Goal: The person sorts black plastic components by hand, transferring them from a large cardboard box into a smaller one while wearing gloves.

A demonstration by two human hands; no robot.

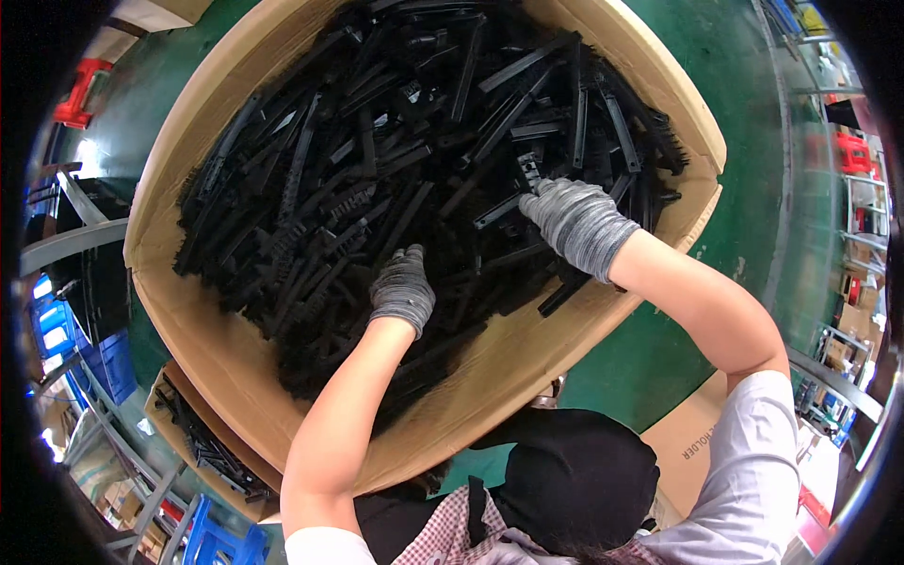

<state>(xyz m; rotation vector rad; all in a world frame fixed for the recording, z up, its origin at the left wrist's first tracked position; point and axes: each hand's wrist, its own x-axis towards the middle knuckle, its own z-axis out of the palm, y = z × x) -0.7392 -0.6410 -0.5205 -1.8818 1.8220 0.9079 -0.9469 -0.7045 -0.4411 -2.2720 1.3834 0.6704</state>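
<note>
A big cardboard box [414, 461] is heaped with long, narrow black plastic strips [400, 160], many with toothed or ribbed edges. My right hand [579, 226], in a grey knitted glove, is over the right part of the heap. Its fingers are closed on the lower end of a black plastic piece [529, 168], which points up and away. My left hand [403, 290], gloved the same way, is at the near middle of the heap with its fingers bent and pressed together among the strips. What they hold, if anything, blends into the black pile.
A smaller cardboard box [169, 414] with black parts stands at the lower left. Flat cardboard [692, 443] lies at the lower right on the green floor [617, 367]. Around the edges are a blue stool [221, 541], a red stool [85, 94] and metal racks [833, 377].
</note>
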